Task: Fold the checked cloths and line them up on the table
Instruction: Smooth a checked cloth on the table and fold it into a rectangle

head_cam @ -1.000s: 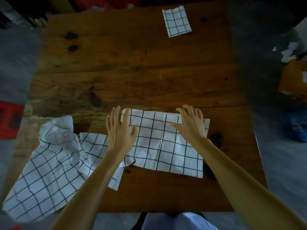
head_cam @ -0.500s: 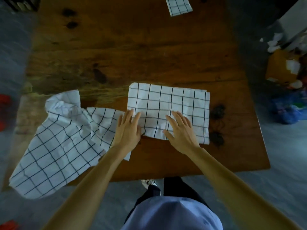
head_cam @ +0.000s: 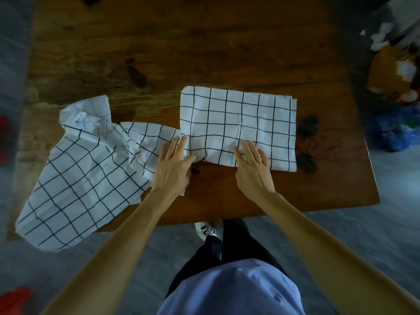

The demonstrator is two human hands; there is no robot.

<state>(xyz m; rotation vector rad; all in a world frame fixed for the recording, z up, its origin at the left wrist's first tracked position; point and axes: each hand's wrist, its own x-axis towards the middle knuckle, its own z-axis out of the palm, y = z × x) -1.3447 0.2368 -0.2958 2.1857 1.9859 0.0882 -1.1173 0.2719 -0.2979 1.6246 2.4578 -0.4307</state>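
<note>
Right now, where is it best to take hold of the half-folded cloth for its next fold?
Probably the half-folded cloth by its two near corners, coming from the near edge, where the left hand and right hand lie. It lies flat, wider than deep.

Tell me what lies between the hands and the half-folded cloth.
Nothing visible: the left hand and right hand already rest on the near edge of the half-folded cloth. The crumpled cloth lies beside it, under the left hand.

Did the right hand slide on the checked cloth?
Yes. The right hand slid from the folded white checked cloth's far edge to its near edge.
</note>
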